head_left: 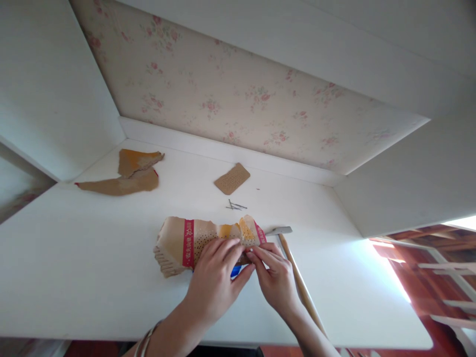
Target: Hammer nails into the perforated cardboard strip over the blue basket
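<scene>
A torn piece of corrugated cardboard (169, 233) with red printed bands and rows of punched holes lies in front of me. My left hand (215, 275) grips its near edge, fingers over the top and thumb towards the right. Close beside it, my right hand (274, 275) has its thumb and fingertips pinched at the same near edge, where the cardboard looks bent. Whether something small sits between the fingertips is hidden. A blue object (235, 270) partly shows under the cardboard by my left thumb. Right of my right hand lies a hammer (303, 282) with a wooden handle.
Several nails (235, 205) lie beyond the cardboard on the white desk (92, 277). Farther back is a small holed cardboard piece (232, 179). Torn cardboard scraps (124, 181) lie at the back left. White panels and a floral back wall (223, 94) enclose the desk.
</scene>
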A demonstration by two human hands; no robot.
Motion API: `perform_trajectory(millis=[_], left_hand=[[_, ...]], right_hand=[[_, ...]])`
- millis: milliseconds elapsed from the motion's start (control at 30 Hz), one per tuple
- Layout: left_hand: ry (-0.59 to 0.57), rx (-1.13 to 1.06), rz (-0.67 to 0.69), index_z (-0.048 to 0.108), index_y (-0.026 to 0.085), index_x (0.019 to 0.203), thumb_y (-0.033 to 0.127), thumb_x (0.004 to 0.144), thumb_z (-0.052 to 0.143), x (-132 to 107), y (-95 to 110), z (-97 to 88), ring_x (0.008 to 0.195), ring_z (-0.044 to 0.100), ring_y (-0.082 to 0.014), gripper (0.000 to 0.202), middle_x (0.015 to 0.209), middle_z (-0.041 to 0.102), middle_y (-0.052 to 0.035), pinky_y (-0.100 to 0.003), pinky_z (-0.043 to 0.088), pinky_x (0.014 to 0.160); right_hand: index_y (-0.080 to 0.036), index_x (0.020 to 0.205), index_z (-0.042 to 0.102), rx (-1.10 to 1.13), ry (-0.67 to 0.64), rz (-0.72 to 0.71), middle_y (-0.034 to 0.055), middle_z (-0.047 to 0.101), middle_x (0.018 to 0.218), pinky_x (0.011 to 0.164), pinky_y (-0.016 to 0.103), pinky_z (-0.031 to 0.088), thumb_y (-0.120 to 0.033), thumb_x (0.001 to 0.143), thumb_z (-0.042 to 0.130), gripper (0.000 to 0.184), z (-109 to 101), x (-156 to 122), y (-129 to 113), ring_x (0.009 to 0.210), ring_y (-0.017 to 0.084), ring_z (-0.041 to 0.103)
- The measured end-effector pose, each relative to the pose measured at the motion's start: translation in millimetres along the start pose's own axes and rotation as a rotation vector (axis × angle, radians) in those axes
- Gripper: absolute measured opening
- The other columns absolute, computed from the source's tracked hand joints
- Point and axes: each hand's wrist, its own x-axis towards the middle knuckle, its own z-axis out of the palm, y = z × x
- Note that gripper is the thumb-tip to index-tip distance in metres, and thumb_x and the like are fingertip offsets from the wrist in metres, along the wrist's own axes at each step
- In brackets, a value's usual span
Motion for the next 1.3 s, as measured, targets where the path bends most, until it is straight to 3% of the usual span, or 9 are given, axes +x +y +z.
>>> perform_trajectory(millis=[167, 333, 533, 667, 900, 1033, 1167, 1300], left_hand=[[0.003, -0.046, -0.01, 0.066, 0.025, 0.115, 0.03, 0.093, 0.06, 10.3, 3.8, -3.3, 0.102, 0.06, -0.025, 0.023, 0.114, 0.069, -0.0041, -0.045, 0.052, 0.092], [0.048, -0.02, 0.028, 0.071, 0.026, 0.107, 0.022, 0.092, 0.06, 15.4, 1.8, 2.6, 0.097, 0.06, -0.0243, 0.018, 0.114, 0.071, -0.0019, -0.042, 0.053, 0.087], [0.037, -0.031, 0.027, 0.069, 0.028, 0.11, 0.014, 0.092, 0.059, 13.0, 2.8, 5.2, 0.095, 0.061, -0.0239, 0.025, 0.111, 0.072, -0.0001, -0.042, 0.051, 0.085], [-0.01, -0.022, -0.019, 0.068, 0.027, 0.105, 0.013, 0.093, 0.057, 12.5, 8.8, 4.4, 0.093, 0.063, -0.0238, 0.021, 0.107, 0.074, 0.0, -0.042, 0.046, 0.081], [-0.023, 0.001, -0.072, 0.066, 0.026, 0.1, 0.016, 0.094, 0.056, 16.4, 9.6, 6.8, 0.088, 0.066, -0.0229, 0.016, 0.099, 0.075, 0.0006, -0.041, 0.042, 0.082], [-0.021, -0.077, -0.107, 0.067, 0.023, 0.096, 0.025, 0.096, 0.054, 17.6, 2.7, 6.1, 0.089, 0.068, -0.0218, 0.013, 0.096, 0.075, -0.0021, -0.037, 0.046, 0.082], [-0.029, -0.17, -0.198, 0.066, 0.021, 0.098, 0.032, 0.098, 0.05, 18.2, 1.5, 1.8, 0.087, 0.07, -0.0193, 0.02, 0.095, 0.075, -0.0039, -0.03, 0.051, 0.078], [-0.045, -0.169, -0.205, 0.065, 0.021, 0.099, 0.034, 0.098, 0.049, 21.5, 3.5, -0.2, 0.085, 0.072, -0.0196, 0.021, 0.095, 0.076, -0.0048, -0.029, 0.054, 0.076]], right_hand=[[-0.031, 0.104, 0.072, 0.003, -0.03, -0.009, 0.0034, 0.074, 0.085, 0.076, 0.038, 0.05, -0.017, 0.096, 0.054, 0.024, -1.9, 0.2, -3.3, 0.086, 0.024, 0.06], [-0.031, 0.099, 0.074, 0.009, -0.038, -0.006, 0.0028, 0.074, 0.081, 0.076, 0.039, 0.051, -0.018, 0.096, 0.055, 0.023, -4.5, 2.4, -9.1, 0.085, 0.025, 0.058], [-0.034, 0.105, 0.074, -0.078, 0.017, -0.066, 0.0038, 0.072, 0.109, 0.087, 0.046, 0.051, -0.017, 0.093, 0.06, 0.025, -8.5, 2.0, -11.1, 0.101, 0.026, 0.057], [-0.033, 0.107, 0.074, -0.124, -0.023, 0.022, 0.0069, 0.067, 0.122, 0.091, 0.053, 0.051, -0.023, 0.089, 0.066, 0.022, -20.7, -2.5, -14.5, 0.11, 0.031, 0.056], [-0.031, 0.103, 0.075, 0.043, 0.057, 0.117, 0.0066, 0.069, 0.114, 0.089, 0.047, 0.056, -0.026, 0.092, 0.061, 0.018, -36.1, -12.5, -22.2, 0.108, 0.027, 0.06], [-0.029, 0.099, 0.075, 0.148, 0.188, 0.229, 0.0061, 0.07, 0.106, 0.084, 0.041, 0.059, -0.029, 0.093, 0.06, 0.016, -33.0, -15.1, -9.4, 0.103, 0.025, 0.064], [-0.027, 0.112, 0.07, 0.15, 0.197, 0.37, 0.0094, 0.065, 0.122, 0.071, 0.036, 0.061, -0.036, 0.09, 0.063, 0.025, -24.9, -15.2, 9.6, 0.109, 0.028, 0.062], [-0.025, 0.124, 0.061, 0.48, 0.126, 0.461, 0.0081, 0.071, 0.112, 0.083, 0.038, 0.059, -0.039, 0.091, 0.062, 0.035, -12.1, -12.7, 20.5, 0.093, 0.023, 0.07]])
